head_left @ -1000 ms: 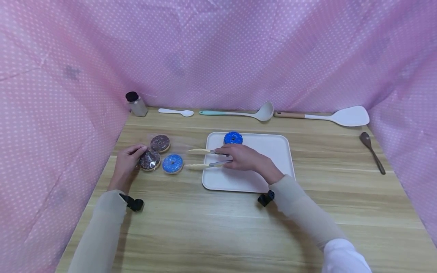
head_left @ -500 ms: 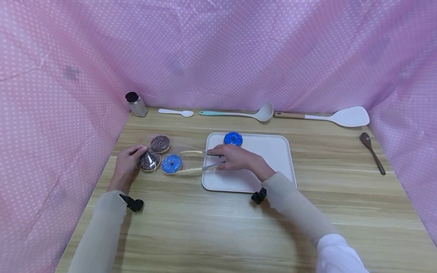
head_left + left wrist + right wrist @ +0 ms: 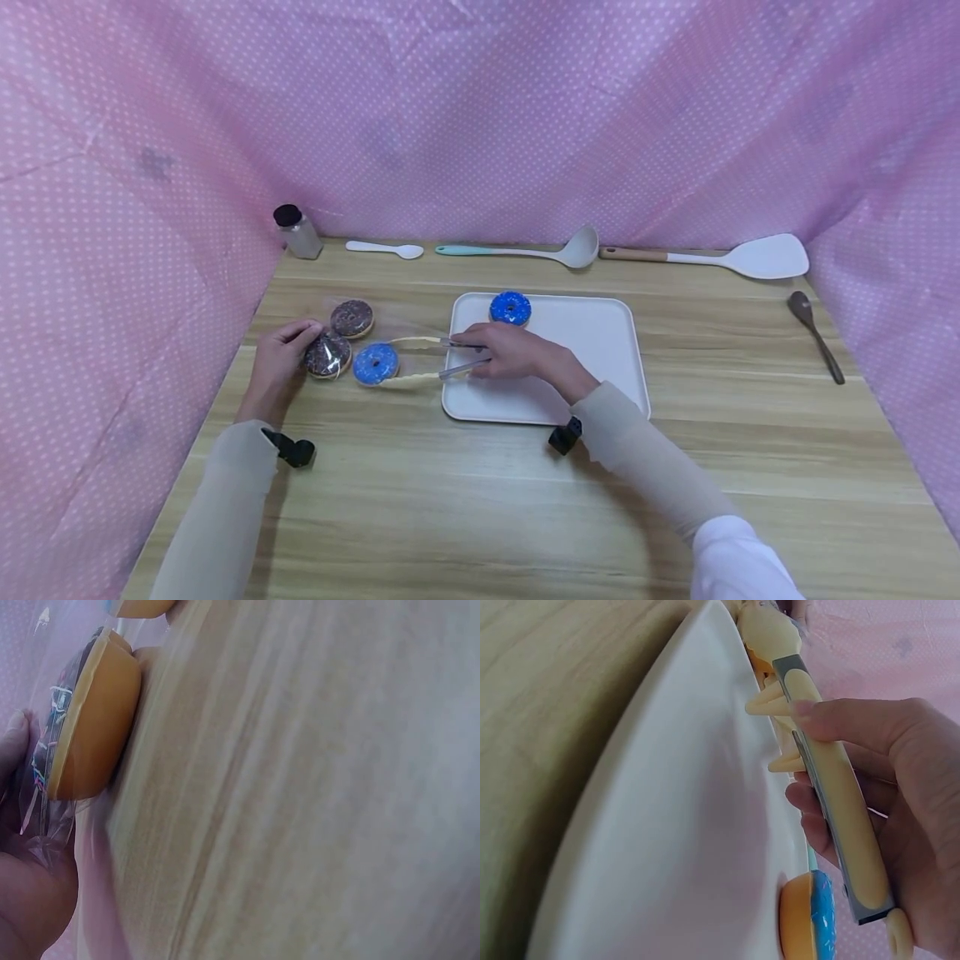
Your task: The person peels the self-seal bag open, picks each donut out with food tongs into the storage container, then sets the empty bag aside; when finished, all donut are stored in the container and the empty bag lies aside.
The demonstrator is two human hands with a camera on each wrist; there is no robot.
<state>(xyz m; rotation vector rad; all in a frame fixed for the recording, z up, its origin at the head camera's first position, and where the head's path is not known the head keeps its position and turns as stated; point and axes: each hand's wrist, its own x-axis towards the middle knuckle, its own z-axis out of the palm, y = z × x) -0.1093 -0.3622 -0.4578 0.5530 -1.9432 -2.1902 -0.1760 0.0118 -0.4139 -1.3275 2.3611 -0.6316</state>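
My left hand [image 3: 276, 362] pinches the edge of a clear plastic bag [image 3: 52, 829] beside a brown sprinkled donut [image 3: 327, 355]. Within the bag lie a second brown donut [image 3: 352, 318] and a light-blue donut [image 3: 376, 364]. From the right, my right hand [image 3: 517, 352] grips a pair of cream-tipped tongs [image 3: 832, 780]. The tong arms straddle the light-blue donut, one tip at its far side and one at its near side; whether both press on it I cannot tell. Under the right hand is a white tray [image 3: 577, 367], with a dark-blue donut [image 3: 510, 307] at its back edge.
Along the table's back lie a dark-capped jar [image 3: 302, 233], a white spoon [image 3: 385, 248], a ladle [image 3: 525, 251] and a white spatula [image 3: 765, 257]. A dark wooden spoon [image 3: 815, 335] lies at the right. Pink dotted cloth [image 3: 480, 117] hangs behind.
The right hand has moved left with the tongs, whose tips went from right of the light-blue donut to either side of it. The left hand keeps its place on the bag.
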